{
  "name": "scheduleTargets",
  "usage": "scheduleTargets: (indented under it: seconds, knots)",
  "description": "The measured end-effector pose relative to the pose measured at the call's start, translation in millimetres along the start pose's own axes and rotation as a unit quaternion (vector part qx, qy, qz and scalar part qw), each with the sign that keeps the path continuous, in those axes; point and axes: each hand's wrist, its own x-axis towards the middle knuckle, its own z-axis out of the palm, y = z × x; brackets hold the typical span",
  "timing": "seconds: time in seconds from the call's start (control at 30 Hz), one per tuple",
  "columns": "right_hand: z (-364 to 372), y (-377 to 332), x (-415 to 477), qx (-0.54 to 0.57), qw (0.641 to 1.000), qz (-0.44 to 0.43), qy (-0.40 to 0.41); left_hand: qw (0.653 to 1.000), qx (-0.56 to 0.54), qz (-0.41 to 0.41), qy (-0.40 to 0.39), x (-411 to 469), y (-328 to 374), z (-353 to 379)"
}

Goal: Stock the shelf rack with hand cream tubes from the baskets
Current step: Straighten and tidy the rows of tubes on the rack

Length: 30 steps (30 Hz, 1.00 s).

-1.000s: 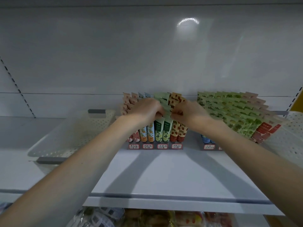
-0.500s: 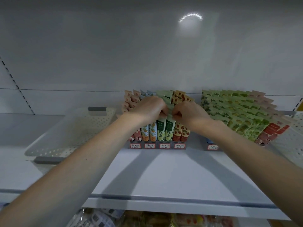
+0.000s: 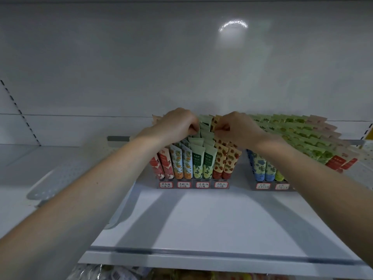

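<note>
- Through the head camera, the left hand (image 3: pixel 177 126) and right hand (image 3: pixel 238 128) meet over the back rows of the clear tiered plastic rack with red-edged price labels (image 3: pixel 193 185). It stands on the white metal shelf (image 3: pixel 201 223).
- Each grip is narrow, fingertips pinched on the flat crimped top of a pale green hand cream tube (image 3: pixel 204 136). That tube sits in the green column, between the orange-flowered tubes (image 3: pixel 182 162) and the strawberry-patterned tubes (image 3: pixel 227 160).
- The knuckles hide whether both hands share one tube or hold two neighbours; I can't tell.
- The tubes stand tightly packed and leaning. A tube pushed down at a slant could catch the one in front and tip the whole column forward off its tier.
- The right hand's knuckles lie just beside the strawberry tops, so a careless pull-out might drag one up with it.
- The right forearm crosses in front of the second rack of fanned light green tubes (image 3: pixel 302 136). A wide swing could sweep their front row.
- The white perforated plastic basket (image 3: pixel 66 174) lies left of the rack, near the left forearm. An elbow could nudge it toward the shelf edge.
</note>
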Motion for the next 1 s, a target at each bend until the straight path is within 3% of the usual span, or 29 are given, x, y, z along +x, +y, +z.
scheduleTargets:
  seconds: [0.37,1.0]
  knots:
    - [17.6,-1.4,13.3,-0.048,0.997,-0.02,-0.061,0.997,0.053,0.031,-0.037,13.3,-3.3,6.6]
    - [24.8,2.3,16.9,-0.053,0.997,-0.018,-0.05,0.997,0.07,0.038,-0.025,13.6,-9.1,15.0]
